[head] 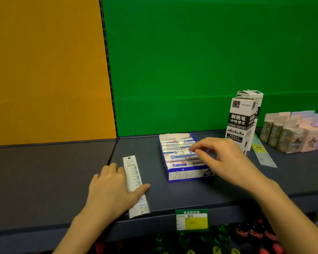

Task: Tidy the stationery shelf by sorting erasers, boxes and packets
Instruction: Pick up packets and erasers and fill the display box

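A blue and white open tray box [184,176] full of wrapped white erasers [173,150] sits mid-shelf. My right hand [226,160] hovers over its right side, thumb and forefinger pinched at an eraser; whether it grips one I cannot tell. My left hand [111,187] lies flat on the shelf, fingers spread, pressing the left edge of a long white ruler packet [133,175]. Two tall black and white refill boxes [241,123] stand upright behind the tray's right corner. A second clear ruler packet [262,154] lies to their right.
Several small open cartons [290,132] in grey and pastel stand at the far right of the dark shelf [62,171]. A green price tag [192,219] clips to the shelf's front edge. Bottles [246,233] fill the shelf below. Green and orange back panels rise behind.
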Motion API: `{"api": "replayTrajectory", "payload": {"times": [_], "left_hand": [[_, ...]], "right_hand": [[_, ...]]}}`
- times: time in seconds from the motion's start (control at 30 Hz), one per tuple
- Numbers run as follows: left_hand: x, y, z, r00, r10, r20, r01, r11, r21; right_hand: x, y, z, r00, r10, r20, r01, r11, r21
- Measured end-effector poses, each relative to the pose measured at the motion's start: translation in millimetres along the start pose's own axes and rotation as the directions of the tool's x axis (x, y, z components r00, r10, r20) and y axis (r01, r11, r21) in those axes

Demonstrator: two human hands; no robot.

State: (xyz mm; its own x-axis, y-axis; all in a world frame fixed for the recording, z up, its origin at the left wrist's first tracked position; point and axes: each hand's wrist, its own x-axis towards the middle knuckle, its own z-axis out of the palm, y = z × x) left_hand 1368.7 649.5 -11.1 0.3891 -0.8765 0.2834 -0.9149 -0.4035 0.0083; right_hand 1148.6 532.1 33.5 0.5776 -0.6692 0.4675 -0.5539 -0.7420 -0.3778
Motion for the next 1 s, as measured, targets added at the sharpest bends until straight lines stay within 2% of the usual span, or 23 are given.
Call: {"api": "replayTrajectory", "payload": {"times": [0.1,0.2,0.27,0.33,0.4,0.53,0.63,0.7,0.8,0.87,0.93,1.0], "left_hand": [[-1.7,-2.3,1.6,0.996,0.08,-0.032,-0.083,0.989,-0.12],[-4.1,-8.3,-0.3,0.994,0.103,-0.026,-0.106,0.943,-0.316],[-2.8,-14.0,-0.4,0.994,0.112,-0.011,-0.106,0.9,-0.422],[-0.5,-18.5,-0.3,0.991,0.136,0.005,-0.117,0.871,-0.476],[2.0,-21.3,-0.6,0.988,0.15,0.045,-0.102,0.835,-0.541],[11.1,-27.5,-1.3,0.973,0.151,0.174,0.015,0.713,-0.701],[12.9,-27.6,-0.8,0.97,0.127,0.207,0.086,0.617,-0.782],[9.3,-23.4,-0.8,0.983,0.095,0.155,0.068,0.598,-0.799],[3.3,-17.9,-1.3,0.998,0.031,0.049,0.019,0.614,-0.789],[0.2,-16.4,-1.1,1.0,-0.029,-0.005,0.012,0.576,-0.818],[-3.5,-14.1,-2.2,0.994,-0.107,-0.016,0.037,0.483,-0.875],[-8.9,-11.1,-4.3,0.981,-0.193,0.004,0.072,0.345,-0.936]], "right_hand": [[-18.2,17.3,-13.1,0.993,0.102,-0.057,-0.101,0.995,0.008],[-33.2,43.4,-27.0,0.955,0.244,-0.167,-0.248,0.969,-0.001],[-38.6,61.1,-34.5,0.902,0.337,-0.268,-0.355,0.935,-0.019],[-37.6,81.4,-38.4,0.817,0.447,-0.363,-0.489,0.872,-0.029],[-29.4,101.6,-38.1,0.735,0.552,-0.395,-0.616,0.786,-0.047],[-9.3,123.9,-28.8,0.632,0.735,-0.247,-0.771,0.627,-0.11],[-4.2,133.2,-21.9,0.597,0.766,-0.239,-0.802,0.557,-0.216],[-1.9,137.7,-20.6,0.59,0.767,-0.252,-0.806,0.541,-0.242],[3.3,141.2,-23.9,0.563,0.801,-0.205,-0.826,0.539,-0.164],[5.8,145.3,-29.0,0.549,0.821,-0.158,-0.835,0.536,-0.122],[7.1,149.5,-37.3,0.554,0.827,-0.098,-0.831,0.543,-0.118],[7.2,152.1,-43.7,0.564,0.825,-0.035,-0.821,0.555,-0.136]]}}
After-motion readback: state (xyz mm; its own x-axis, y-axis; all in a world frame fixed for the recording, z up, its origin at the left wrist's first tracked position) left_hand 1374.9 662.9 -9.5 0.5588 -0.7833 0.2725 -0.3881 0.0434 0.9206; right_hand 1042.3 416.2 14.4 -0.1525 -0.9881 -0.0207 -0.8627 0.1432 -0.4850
